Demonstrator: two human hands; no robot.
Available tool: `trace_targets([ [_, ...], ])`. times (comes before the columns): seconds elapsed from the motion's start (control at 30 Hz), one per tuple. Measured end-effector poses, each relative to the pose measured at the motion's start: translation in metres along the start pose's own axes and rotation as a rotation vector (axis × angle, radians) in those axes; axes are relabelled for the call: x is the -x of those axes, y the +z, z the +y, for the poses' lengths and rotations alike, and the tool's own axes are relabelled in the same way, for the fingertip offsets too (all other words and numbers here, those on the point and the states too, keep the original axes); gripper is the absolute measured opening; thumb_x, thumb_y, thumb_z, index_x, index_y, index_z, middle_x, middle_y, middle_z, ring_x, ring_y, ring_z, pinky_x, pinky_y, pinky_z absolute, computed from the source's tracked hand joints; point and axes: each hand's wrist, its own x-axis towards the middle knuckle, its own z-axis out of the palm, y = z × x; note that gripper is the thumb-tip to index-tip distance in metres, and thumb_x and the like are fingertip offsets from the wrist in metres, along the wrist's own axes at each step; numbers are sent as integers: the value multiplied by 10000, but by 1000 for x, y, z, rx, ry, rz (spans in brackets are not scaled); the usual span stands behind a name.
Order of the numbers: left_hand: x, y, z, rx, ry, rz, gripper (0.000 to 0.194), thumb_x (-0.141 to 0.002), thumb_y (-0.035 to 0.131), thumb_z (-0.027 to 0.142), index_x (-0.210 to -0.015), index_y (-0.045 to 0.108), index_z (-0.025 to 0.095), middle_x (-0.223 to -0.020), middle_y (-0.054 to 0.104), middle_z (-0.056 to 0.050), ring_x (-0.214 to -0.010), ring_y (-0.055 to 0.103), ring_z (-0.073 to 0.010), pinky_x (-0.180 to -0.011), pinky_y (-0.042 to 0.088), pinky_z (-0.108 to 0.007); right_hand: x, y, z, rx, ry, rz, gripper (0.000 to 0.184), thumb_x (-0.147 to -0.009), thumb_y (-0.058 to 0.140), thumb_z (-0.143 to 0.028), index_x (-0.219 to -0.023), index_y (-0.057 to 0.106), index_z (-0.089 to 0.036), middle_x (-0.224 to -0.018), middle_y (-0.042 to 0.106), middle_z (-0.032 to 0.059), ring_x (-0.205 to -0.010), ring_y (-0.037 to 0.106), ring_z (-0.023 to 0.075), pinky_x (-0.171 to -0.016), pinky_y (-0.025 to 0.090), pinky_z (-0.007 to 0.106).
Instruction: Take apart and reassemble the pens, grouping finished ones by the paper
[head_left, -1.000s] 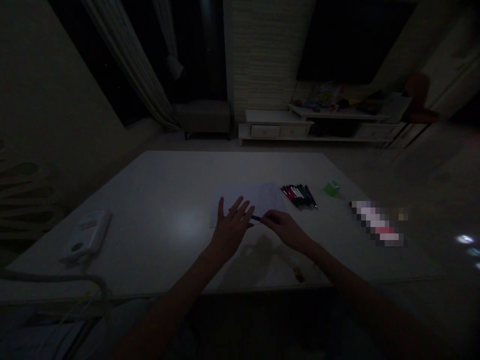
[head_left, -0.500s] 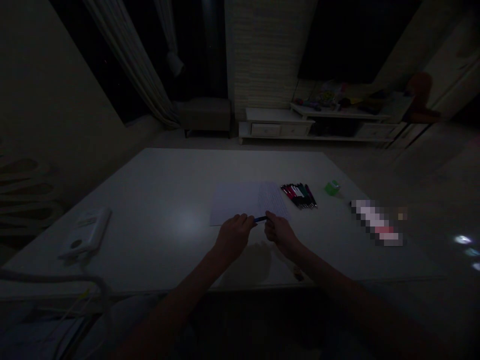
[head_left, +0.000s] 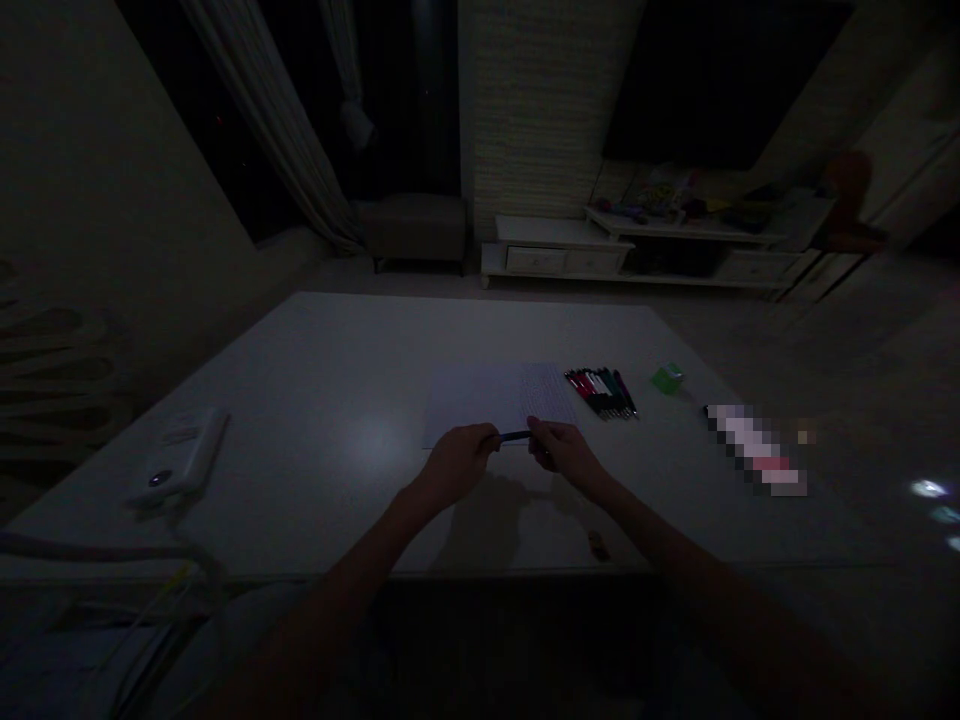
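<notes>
My left hand [head_left: 466, 455] and my right hand [head_left: 561, 452] grip opposite ends of a dark blue pen [head_left: 514, 436], held level between them above the white table [head_left: 300, 400]. The fingers of both hands are closed round it. Just beyond the hands lies a sheet of paper [head_left: 472, 395] whose right part bears rows of writing. To the right of the paper is a row of several pens [head_left: 602, 392] in red, white, green, purple and black. The dim light hides finer detail of the pen.
A green cube-like object [head_left: 667, 377] stands right of the pens, and a blurred-out pink item [head_left: 756, 450] lies near the table's right edge. On the left is a white device [head_left: 180, 455] with a cable. A small brown object [head_left: 598, 545] lies by the front edge.
My hands have drawn slightly apart, the left one moving left, so more of the pen shows between them. The view has shifted a little.
</notes>
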Motion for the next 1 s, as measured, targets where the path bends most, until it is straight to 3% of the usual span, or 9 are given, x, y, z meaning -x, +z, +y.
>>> trace_targets([
  [0.17,3,1,-1,-175,29,26,222,-885,395,277,-874,601,196,-802,652,-35,-702,585,-157,-626,366,-249,-2,-5,-1,118,-47,-18,378,-736,541,-514,-754,594,-140,-559,577,7,-418,463,78,-377,312,186],
  [0.27,3,4,-2,-224,42,23,226,-896,384,286,-885,592,199,-820,657,-35,-745,599,-168,-653,376,-261,-2,-6,-2,134,-24,-27,395,-760,511,-504,-674,596,-128,-525,582,23,-391,469,79,-365,306,190],
  [0.37,2,5,-2,-252,32,13,222,-898,386,290,-895,589,199,-830,658,-37,-764,604,-174,-670,382,-271,-2,-7,-1,97,-27,-24,325,-701,608,-456,-754,604,-135,-596,621,25,-431,519,88,-373,328,180],
  [0.47,2,6,-3,-233,34,8,215,-900,388,284,-908,588,203,-849,659,-37,-779,604,-170,-680,384,-269,-4,-7,3,69,32,-51,370,-751,535,-488,-704,590,-126,-579,618,38,-407,519,83,-348,308,171],
  [0.6,2,7,-3,-233,24,-7,210,-898,393,271,-894,590,198,-837,659,-37,-771,606,-169,-685,384,-272,-4,-7,4,78,-7,-48,308,-702,611,-432,-777,599,-133,-653,646,38,-448,550,91,-360,334,170],
  [0.7,3,8,-3,-231,30,-15,223,-903,382,278,-917,589,196,-854,658,-46,-784,606,-169,-696,384,-275,-4,-7,1,72,32,-48,358,-764,516,-471,-689,580,-127,-598,631,42,-399,522,84,-349,326,182],
  [0.83,3,8,-2,-249,31,-8,211,-900,390,273,-906,586,193,-844,658,-44,-794,606,-177,-698,382,-283,-3,-6,-1,75,-13,-32,281,-699,614,-410,-731,596,-131,-619,641,29,-426,530,81,-368,338,178],
  [1.0,3,7,-2,-240,34,-3,211,-896,393,279,-907,587,195,-831,662,-40,-751,610,-171,-656,386,-266,-3,-7,1,101,2,-22,288,-720,583,-419,-708,604,-132,-548,611,14,-402,506,82,-360,327,181],
])
